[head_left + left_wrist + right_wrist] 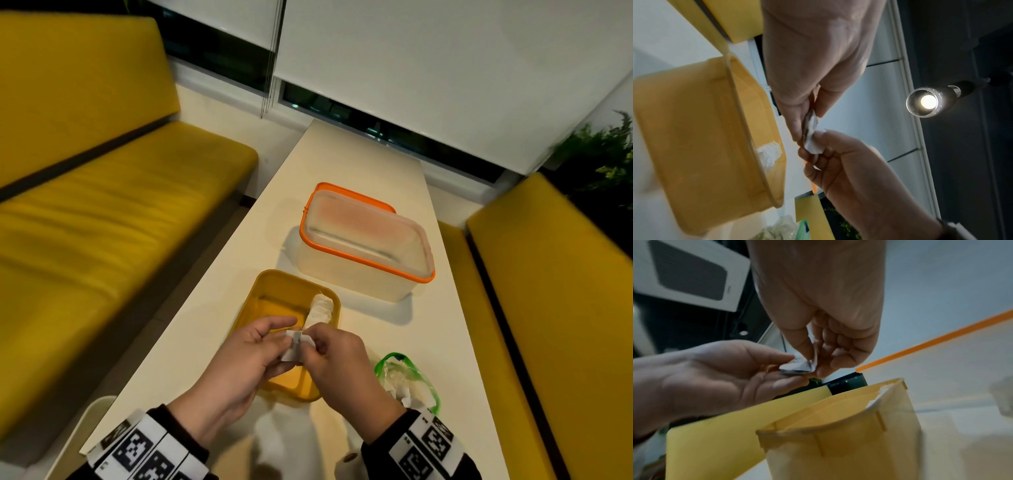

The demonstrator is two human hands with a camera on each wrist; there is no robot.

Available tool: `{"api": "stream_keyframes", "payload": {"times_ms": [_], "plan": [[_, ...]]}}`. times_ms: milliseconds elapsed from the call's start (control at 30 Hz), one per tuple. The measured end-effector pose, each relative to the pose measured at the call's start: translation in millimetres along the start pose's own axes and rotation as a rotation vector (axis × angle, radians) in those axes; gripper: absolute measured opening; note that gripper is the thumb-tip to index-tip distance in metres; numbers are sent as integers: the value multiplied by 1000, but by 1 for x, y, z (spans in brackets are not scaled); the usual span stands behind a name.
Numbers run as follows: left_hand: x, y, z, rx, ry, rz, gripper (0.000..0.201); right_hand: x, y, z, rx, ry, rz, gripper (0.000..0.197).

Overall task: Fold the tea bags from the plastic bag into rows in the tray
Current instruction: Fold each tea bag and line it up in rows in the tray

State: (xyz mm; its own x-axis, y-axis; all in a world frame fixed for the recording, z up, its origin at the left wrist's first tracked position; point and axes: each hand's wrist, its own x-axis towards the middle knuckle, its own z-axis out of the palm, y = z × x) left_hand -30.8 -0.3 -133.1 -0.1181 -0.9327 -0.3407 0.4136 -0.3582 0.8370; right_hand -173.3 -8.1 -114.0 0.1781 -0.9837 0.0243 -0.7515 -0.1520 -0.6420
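Note:
Above the near half of the yellow tray [251, 291], both hands hold one white tea bag [295, 346]. My left hand [246, 356] pinches its left side between thumb and fingers. My right hand [335, 359] pinches its right side, and the bag is partly creased between them. The left wrist view shows the same tea bag [813, 139] squeezed between the fingertips of both hands. In the right wrist view the tea bag [797, 365] looks crumpled over the tray [818, 426]. A row of folded tea bags [320, 308] lies along the tray's right wall. The green-edged plastic bag [407, 380] with more tea bags lies to the right.
A clear container with an orange rim [363, 243] stands behind the tray on the long white table [342, 161]. Yellow benches [120, 205] run along both sides. A white chair edge [99, 421] sits at the near left. A plant [603, 150] stands at the far right.

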Motion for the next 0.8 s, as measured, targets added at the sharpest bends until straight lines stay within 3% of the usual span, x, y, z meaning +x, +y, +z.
{"api": "stream_keyframes", "payload": {"times_ms": [100,300,500,633,800], "plan": [[0,0,-4,93,40,55,20,5,0,-5,156,-27,127,14],[2,-2,-13,151,50,72,13,15,-12,-24,407,-121,163,10],[4,-1,-28,275,108,124,27,32,-1,-28,-122,-196,11,12],[2,1,-36,270,110,137,26,41,7,-16,-410,-380,57,18],[-2,1,-38,271,96,144,34,47,7,4,-729,-440,76,22]]}}
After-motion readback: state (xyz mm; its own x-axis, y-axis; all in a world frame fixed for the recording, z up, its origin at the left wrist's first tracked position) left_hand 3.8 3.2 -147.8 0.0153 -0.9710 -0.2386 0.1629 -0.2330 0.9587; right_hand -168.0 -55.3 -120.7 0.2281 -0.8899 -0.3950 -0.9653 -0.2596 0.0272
